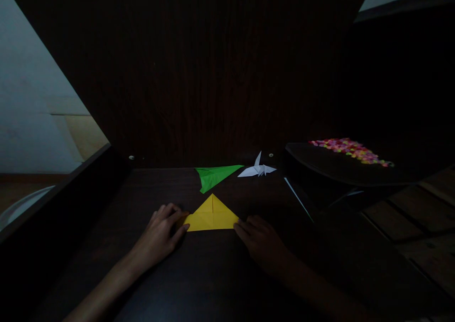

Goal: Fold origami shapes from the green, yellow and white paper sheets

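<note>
While light is low, layout reads fine, left to right:

left edge: raised dark ledge (64, 180) borders the table (149, 189); pale wall and a bit of wood floor beyond it.
left hand (161, 229): palm down, fingers spread flat, fingertips pressing the left corner of the yellow paper (212, 216). Not gripping, pinning, likely so the sheet can't slide.
yellow paper: folded into a triangle, long edge toward the person, point away, centre crease visible. Lies flat on the table between both hands, dead centre in front of the body.
green paper (213, 175): folded to a long pointed shape, lying behind the yellow one, apart from it. Looks parked out of the working zone.
white paper bird (258, 169): stands just right of the green piece at the table's back edge, wings out; also untouched.
right hand (261, 239): palm down, fingers loosely curled, tips touching the right corner of the yellow paper. Mirrors the left, so both ends are held.
thin white strip (297, 198): slanted, right of the hand; can't tell what it is.
right side: dark tray (320, 163) with a spread of small multicoloured bits (350, 150), well clear of the hands.
</note>
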Available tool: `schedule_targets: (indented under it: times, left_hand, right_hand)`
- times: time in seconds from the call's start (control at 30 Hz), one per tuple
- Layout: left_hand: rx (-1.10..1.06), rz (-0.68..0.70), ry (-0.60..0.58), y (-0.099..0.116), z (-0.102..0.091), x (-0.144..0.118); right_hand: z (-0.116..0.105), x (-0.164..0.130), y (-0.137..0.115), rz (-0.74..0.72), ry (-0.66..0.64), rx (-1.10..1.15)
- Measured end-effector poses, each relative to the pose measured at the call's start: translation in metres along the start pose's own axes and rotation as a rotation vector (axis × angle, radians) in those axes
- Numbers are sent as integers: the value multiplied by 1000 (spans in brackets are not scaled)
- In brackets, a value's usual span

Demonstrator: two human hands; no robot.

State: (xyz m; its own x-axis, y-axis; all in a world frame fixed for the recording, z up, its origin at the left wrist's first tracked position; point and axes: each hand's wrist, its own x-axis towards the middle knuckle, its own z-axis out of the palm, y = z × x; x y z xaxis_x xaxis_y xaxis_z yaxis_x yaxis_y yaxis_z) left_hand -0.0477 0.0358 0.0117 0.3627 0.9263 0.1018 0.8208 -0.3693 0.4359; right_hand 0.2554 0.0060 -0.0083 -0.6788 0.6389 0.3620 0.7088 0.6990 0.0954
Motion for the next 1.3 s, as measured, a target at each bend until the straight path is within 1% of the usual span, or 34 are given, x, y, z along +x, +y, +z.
schedule_targets:
  times: [0.13, 0.3, 0.43, 0.5, 0.6, 0.77, 0.97, 1.17, 1.3]
  left_hand:
    - [-2, 3, 9, -1, 1, 0]
    - [-34, 16, 24, -1, 2, 1]
    - [-39, 0, 31, -2, 3, 0]
    - [-42, -10, 40, -2, 4, 0]
    - [-59, -17, 47, -3, 5, 0]
    - [-98, -36, 28, -2, 4, 1]
    - [-132, -52, 28, 5, -1, 2]
    - [-232, -115, 43, 15, -2, 0]
    - [-240, -118, 41, 18, -2, -2]
  right_hand:
    - [1, 0, 0, -12, -20, 15]
    - [5, -2, -5, 1, 12, -18]
    - [10, -3, -8, 51, 48, -19]
    - [11, -1, -9, 90, 44, 3]
    - [8, 2, -10, 138, 19, 32]
    - [0, 7, -11, 149, 1, 52]
    - [1, 7, -11, 170, -15, 84]
    - [6, 6, -10, 168, 59, 64]
    - [6, 6, -10, 178, 30, 61]
